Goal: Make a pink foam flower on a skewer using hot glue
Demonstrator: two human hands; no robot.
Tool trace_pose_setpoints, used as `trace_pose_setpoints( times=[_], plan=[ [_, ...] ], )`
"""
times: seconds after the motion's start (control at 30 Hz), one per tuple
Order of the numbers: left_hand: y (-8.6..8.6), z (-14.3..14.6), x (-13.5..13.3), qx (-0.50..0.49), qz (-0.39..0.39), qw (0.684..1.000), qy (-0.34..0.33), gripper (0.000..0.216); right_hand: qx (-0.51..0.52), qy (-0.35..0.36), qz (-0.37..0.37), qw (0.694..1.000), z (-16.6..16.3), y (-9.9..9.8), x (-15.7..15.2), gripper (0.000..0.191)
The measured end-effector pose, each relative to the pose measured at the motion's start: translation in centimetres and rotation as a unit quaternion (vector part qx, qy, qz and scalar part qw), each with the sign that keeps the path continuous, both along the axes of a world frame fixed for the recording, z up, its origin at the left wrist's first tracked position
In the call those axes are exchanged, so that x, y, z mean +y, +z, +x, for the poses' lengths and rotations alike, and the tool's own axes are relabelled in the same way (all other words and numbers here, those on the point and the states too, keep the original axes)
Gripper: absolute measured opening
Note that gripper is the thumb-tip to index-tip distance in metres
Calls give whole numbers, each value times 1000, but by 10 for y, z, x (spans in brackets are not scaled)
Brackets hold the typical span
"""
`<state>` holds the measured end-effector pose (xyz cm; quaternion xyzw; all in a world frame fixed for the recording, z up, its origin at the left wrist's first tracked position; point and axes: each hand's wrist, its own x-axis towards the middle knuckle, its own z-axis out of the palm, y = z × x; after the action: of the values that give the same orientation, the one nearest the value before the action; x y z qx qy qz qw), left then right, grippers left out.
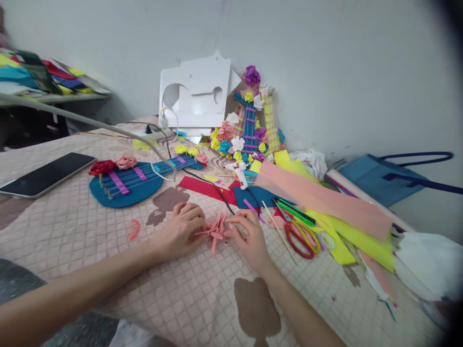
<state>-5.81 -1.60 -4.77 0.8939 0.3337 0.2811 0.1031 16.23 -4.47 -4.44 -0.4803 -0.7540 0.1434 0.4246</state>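
Head view: a worktop [202, 299] under a quilted cloth fills most of the lower part. Along its far edge, white boards [195, 91] lean by the wall, with paper-flowered guitars [249, 127] just to their right. A pink sheet [321, 202] lies over yellow ones toward the right edge. Toward the left edge are a blue guitar [133, 180] and, beyond it, a dark-screened phone [47, 173].

Mid-worktop, back from the near edge, both forearms converge. The left hand [185, 227], back up and fingers curled, is nearly closed, pinching one side of some pink strips [217, 229]. The right hand [249, 238] is half closed, thumb and forefinger bent at the strips' other side; I cannot tell how firmly they grip. The strips rest between the hands, splayed.

Red scissors [298, 241] lie right of the right hand. Beyond it stands a white glue gun [240, 174], its small red marking too small to read.
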Motion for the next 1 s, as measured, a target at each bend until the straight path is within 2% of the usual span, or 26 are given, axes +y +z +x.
trace_pose_setpoints(
  times=[0.13,0.43,0.63,0.8,1.0],
  plan=[
    [0,2,-1,2,-8,1000,3,8,-35,18,-33,999,-5,3,10,13],
    [3,3,-1,-8,-14,1000,0,9,-88,13,-49,995,-9,1,22,6],
    [2,4,-1,-15,-10,1000,-4,9,-116,35,-70,990,-15,8,23,11],
    [3,4,-1,-6,-15,1000,-7,12,-103,70,-92,988,-17,11,25,18],
    [4,4,-2,-12,-19,1000,-4,13,-25,59,-99,993,-12,13,23,18]
  ],
)
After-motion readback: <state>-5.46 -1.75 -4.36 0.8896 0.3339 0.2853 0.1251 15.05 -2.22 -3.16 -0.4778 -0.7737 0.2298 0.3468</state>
